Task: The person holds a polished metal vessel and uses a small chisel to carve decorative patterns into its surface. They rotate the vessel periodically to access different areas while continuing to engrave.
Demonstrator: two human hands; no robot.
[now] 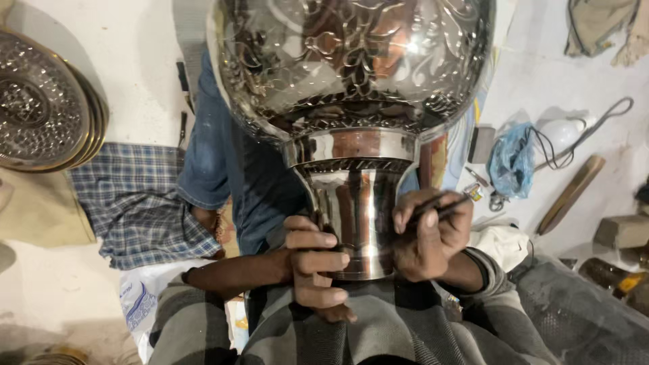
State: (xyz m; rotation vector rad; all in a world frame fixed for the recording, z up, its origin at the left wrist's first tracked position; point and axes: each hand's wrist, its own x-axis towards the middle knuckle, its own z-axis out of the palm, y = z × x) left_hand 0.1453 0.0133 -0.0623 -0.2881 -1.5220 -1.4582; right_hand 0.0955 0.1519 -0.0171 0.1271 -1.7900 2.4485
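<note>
Metalworking workshop, floor-level. Evidence: large engraved silver vessel (351, 74) under work; stacked embossed metal plates (47, 101) at left; loose hand tools, a wooden stick (571, 192) and a wooden block (622, 231) scattered on dusty white floor (135, 47).

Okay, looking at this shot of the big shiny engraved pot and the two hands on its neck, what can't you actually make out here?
Head view, the only one:
- Engraved metal pot: top cut off by the upper edge.
- Thin dark tool in the right hand: its working tip is hidden behind the fingers.
- Left hand: palm hidden against the pot's neck.
- Stacked metal plates: cut by the left edge.
- Blue bag: contents hidden.
</note>
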